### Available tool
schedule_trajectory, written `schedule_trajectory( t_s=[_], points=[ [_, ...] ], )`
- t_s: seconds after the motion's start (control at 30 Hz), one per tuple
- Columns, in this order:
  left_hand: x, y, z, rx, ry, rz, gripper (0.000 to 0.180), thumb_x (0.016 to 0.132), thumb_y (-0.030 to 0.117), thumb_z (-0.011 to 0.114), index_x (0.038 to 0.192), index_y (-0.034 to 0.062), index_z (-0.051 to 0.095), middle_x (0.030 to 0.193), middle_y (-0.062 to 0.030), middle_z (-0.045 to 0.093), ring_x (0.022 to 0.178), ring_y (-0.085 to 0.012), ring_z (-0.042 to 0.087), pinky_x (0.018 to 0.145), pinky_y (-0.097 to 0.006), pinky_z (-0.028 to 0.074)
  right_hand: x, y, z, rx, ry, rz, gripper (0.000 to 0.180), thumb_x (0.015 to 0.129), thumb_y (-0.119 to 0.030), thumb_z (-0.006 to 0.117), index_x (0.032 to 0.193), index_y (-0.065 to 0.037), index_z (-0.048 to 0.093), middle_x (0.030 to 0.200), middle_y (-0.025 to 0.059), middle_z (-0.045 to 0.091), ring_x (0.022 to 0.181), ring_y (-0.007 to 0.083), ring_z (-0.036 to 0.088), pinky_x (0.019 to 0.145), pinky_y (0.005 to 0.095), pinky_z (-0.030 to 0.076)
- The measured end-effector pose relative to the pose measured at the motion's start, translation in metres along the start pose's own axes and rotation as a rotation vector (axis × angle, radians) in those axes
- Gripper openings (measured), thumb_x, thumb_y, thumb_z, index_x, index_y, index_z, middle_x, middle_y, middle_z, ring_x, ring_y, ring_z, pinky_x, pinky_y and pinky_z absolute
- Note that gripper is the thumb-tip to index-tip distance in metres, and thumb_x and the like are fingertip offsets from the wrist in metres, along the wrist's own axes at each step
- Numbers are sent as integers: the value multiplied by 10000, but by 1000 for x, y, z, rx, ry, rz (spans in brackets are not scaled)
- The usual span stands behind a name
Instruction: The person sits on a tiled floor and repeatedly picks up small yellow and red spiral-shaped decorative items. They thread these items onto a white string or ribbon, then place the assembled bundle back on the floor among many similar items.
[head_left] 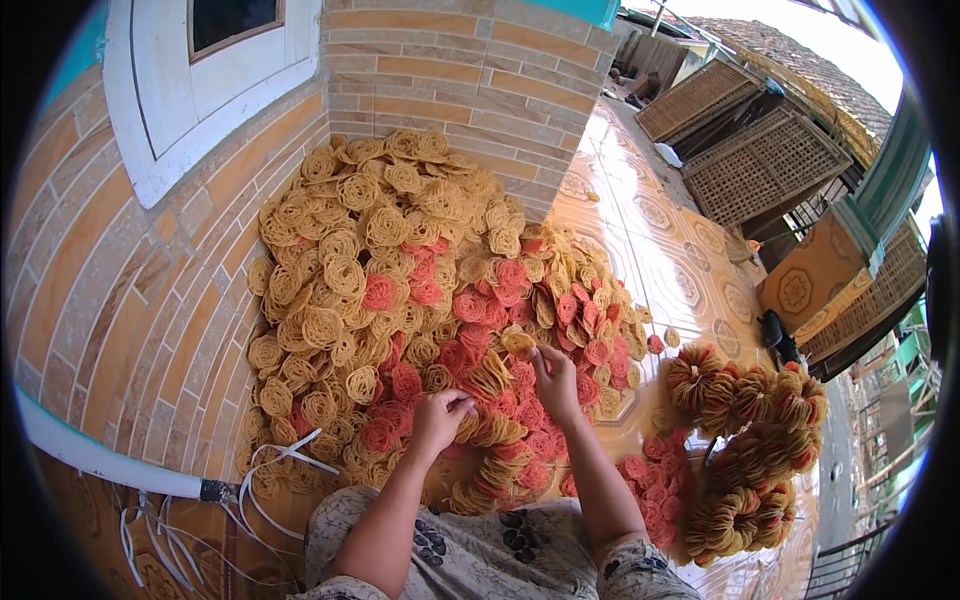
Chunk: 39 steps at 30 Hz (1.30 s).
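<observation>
A large heap of round, lacy dried crackers, yellowish tan (385, 226) and pink (380, 292), lies in front of me. My right hand (557, 383) pinches a tan cracker (517, 342) above the heap. My left hand (440, 416) is closed, thumb against fingers, at the near end of a curved row of stacked crackers (488, 376); what it grips is too small to make out. That row bends down toward my lap through more tan and pink crackers (507, 468).
Bundled rings of crackers (745, 400) sit on the tiled floor at my right, beside loose pink crackers (655, 480). White plastic strips (285, 455) hang from a pole (110, 462) at left. A brick-patterned wall (450, 90) bounds the heap. Woven racks (765, 165) lean farther right.
</observation>
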<state>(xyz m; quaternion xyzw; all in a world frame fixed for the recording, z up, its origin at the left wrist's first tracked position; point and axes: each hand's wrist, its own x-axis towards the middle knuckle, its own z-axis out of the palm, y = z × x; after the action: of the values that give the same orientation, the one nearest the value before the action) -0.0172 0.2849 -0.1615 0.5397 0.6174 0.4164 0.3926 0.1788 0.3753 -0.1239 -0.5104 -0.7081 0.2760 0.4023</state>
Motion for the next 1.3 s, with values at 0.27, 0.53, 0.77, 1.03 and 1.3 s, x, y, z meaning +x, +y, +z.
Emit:
schedule_trajectory(
  t_s=[0.27,0.53,0.77,1.03,1.3],
  points=[
    [0,-1,2,-74,4,13,165,898,161,653,931,9,707,777,-54,722,636,-76,635,588,-255,479,-11,-11,-1,-246,10,-84,243,946,-223,567,979,-8,674,962,148,683,955,313,614,924,391,406],
    [-2,2,1,-37,-41,3,178,906,163,642,940,-3,695,785,-61,722,675,-100,658,619,-263,493,-13,-15,-5,35,-85,-133,273,977,-251,522,1015,-38,689,1044,87,684,1013,197,607,867,364,457],
    [0,-7,7,-139,-56,87,203,923,169,621,1000,-12,667,859,-95,719,727,-129,671,670,-283,505,-14,-20,-8,527,-130,113,175,887,40,592,1034,-22,520,979,76,650,947,121,610,830,256,493],
    [5,-1,0,-357,-189,5,601,949,380,575,1388,44,338,1154,-153,630,938,-185,661,787,-322,500,-20,-11,-8,834,21,273,234,875,130,525,895,-78,420,877,50,599,836,112,608,719,240,488],
    [1,8,5,-257,-111,20,705,863,401,690,1362,15,373,1286,-199,531,1132,-281,558,955,-379,436,-33,1,5,945,-6,185,261,860,138,548,898,-86,421,862,49,591,826,114,606,725,243,477]
  ],
)
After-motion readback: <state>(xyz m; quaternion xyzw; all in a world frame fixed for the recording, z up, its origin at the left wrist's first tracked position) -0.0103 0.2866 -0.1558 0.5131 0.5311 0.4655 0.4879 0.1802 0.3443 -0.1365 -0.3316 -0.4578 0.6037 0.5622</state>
